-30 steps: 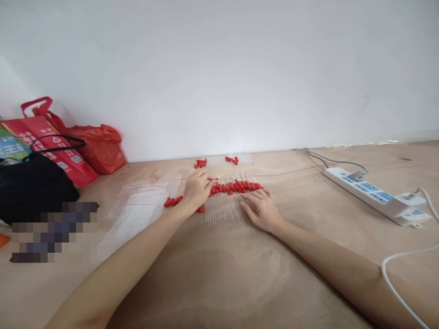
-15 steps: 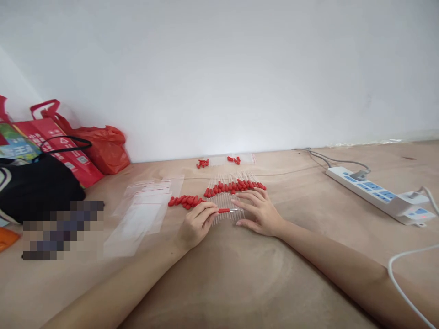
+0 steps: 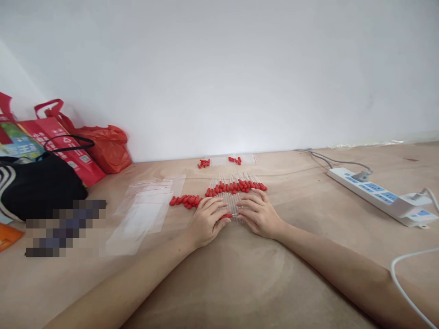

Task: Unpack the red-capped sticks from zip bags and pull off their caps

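A row of clear thin tubes [image 3: 229,198] with red caps [image 3: 236,186] lies on the wooden table. My left hand [image 3: 206,220] pinches a red cap [image 3: 226,216] at the near end of the row. My right hand [image 3: 258,213] meets it there, its fingers curled on a clear tube [image 3: 236,214]. A small heap of loose red caps [image 3: 185,200] lies just left of the tubes, beyond my left hand.
Clear zip bags [image 3: 144,211] lie to the left. Red shopping bags [image 3: 85,146] and a black bag [image 3: 37,187] stand at the far left. A white power strip [image 3: 380,195] with cables lies at the right. More red caps [image 3: 219,161] lie by the wall.
My left hand left the row's left end, came toward me with a red cap and met my right hand at the near end of the tubes. The right hand's fingers curled onto a tube.
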Available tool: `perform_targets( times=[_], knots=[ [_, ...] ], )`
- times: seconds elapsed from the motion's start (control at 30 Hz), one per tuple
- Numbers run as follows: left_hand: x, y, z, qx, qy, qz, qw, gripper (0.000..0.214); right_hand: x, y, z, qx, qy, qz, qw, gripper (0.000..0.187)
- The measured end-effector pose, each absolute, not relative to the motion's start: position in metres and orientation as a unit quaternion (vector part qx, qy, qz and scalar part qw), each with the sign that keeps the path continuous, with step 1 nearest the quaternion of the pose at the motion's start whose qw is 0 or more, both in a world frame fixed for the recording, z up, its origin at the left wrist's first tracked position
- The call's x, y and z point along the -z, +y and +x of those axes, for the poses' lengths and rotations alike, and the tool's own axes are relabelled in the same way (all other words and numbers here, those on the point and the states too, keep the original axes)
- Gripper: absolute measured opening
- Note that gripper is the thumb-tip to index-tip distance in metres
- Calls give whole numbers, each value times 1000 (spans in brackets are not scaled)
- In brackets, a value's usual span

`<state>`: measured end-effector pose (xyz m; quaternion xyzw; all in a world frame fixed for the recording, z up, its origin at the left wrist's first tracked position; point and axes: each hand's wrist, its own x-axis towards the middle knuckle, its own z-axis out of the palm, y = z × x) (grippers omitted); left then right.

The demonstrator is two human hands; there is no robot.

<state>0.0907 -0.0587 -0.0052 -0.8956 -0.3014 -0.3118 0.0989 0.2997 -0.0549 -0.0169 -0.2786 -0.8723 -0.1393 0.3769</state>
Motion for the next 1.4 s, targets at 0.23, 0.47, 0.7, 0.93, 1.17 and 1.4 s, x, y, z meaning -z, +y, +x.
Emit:
perform_targets(
  times=[0.23,0.47,0.7,0.93,1.17,1.4],
  knots=[
    [3,-60,87,316,-284,-901,89,15,17,-58,301,189,-872,-253,373,14],
    [1,-62,84,294,-295,-906,77,20,18,-58,302,190,-880,-254,354,15],
    [2,-62,83,288,-300,-907,65,20,16,-59,302,197,-874,-250,366,16],
    [2,-67,82,307,-288,-904,72,18,15,-59,301,181,-870,-242,389,16],
    [-7,-56,53,401,-388,-828,58,18,23,-46,318,107,-827,-378,402,23],
    [-15,-27,5,398,-568,-715,90,27,31,-39,310,35,-803,-460,377,28]
  ],
)
